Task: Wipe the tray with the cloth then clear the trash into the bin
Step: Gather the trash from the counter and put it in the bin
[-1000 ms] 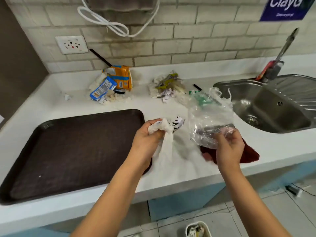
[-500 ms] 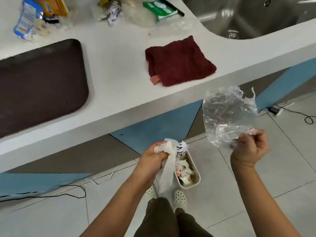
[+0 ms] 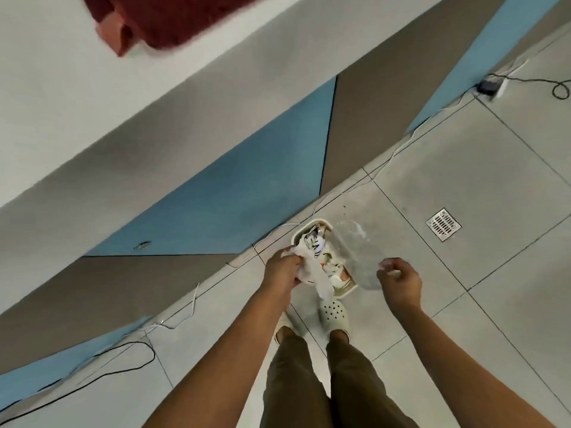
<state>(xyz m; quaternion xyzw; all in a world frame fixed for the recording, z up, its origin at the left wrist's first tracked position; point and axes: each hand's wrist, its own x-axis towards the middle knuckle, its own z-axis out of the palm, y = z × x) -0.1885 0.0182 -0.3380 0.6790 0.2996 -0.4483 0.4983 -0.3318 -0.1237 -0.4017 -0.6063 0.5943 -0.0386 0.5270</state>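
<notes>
Bare forearms (image 3: 234,344), no sleeves showing. Olive-brown trousers (image 3: 309,384) cover both legs. Cream perforated clogs (image 3: 334,313) are on the feet.

The red cloth (image 3: 173,20) on the counter (image 3: 77,97) is cut off by the top edge. Crumpled paper (image 3: 312,270) in the left hand (image 3: 281,270) hides much of the bin (image 3: 346,290). The clear plastic bag (image 3: 358,254) blurs against the floor.

Both bare forearms reach forward and down, side by side. The left hand (image 3: 281,271) is curled tight, its fingers (image 3: 289,253) gripping crumpled white paper (image 3: 312,267). The right hand (image 3: 399,279) pinches a clear plastic bag (image 3: 355,251) between thumb and curled fingers (image 3: 384,268).
</notes>
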